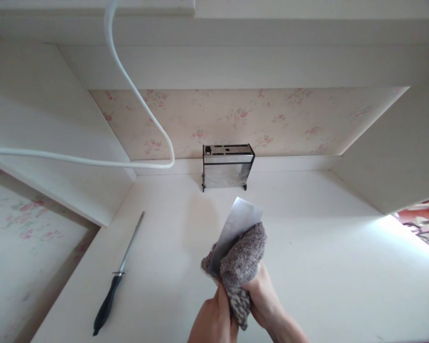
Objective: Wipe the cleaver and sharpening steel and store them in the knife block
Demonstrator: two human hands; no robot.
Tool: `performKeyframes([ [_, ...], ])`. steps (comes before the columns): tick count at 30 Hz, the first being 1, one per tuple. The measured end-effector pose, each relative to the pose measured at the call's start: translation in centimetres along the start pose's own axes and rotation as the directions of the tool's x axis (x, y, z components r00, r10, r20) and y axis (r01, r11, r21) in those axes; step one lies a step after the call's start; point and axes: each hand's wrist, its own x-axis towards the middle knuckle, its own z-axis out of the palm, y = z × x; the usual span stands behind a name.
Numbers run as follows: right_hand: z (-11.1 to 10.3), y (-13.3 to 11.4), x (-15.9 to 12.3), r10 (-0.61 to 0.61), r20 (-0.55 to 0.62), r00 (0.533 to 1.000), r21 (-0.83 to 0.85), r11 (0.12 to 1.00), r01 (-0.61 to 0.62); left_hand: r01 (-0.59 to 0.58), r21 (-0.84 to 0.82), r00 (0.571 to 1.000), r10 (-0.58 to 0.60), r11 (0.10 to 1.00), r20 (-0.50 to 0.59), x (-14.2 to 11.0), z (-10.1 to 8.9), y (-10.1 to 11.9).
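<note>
Broad blade (far end bare) sits between folds of grey-brown cloth, gripped by both hands.

Light: cool white, is coming from the right, glaring along the white counter's far right edge. Shadow: soft, brownish, is falling on the counter left of the blade, which is reflecting a pale sheen. Left wallpaper: is sitting dimmer. Focus: floral print is looking smudgy. Edges: are stretching, wide-angle fashion.
</note>
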Motion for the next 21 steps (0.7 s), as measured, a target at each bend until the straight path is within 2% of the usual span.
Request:
performKeyframes([
  [3,0.2,-0.4,0.3,0.015,-0.065,0.998,0.018,1.000,-0.014,-0.023,-0.006,0.999,0.023,1.000,0.029,0.2,0.5,0.0],
  [5,-0.1,-0.6,1.0,0.016,-0.118,0.993,0.051,0.999,-0.010,-0.059,-0.027,0.998,0.059,0.998,0.002,0.3,0.5,0.2],
  [8,-1.1,-1.5,2.5,-0.016,-0.178,0.984,0.119,0.992,0.038,-0.106,-0.042,0.992,0.102,0.994,-0.080,0.4,0.5,0.2],
  [11,-2.6,-3.0,4.3,-0.011,-0.178,0.984,0.202,0.978,0.047,-0.113,0.022,0.992,0.114,0.993,-0.051,0.3,0.3,0.1],
  [17,-5.0,-5.5,6.4,-0.034,-0.305,0.952,0.259,0.959,0.117,-0.137,0.107,0.990,0.134,0.985,0.033,-0.4,-1.9,-0.9],
  [21,-6.7,-6.6,7.1,-0.132,-0.354,0.926,0.235,0.946,0.224,-0.181,0.082,0.981,0.186,0.980,-0.061,-1.4,-3.5,-2.1],
])
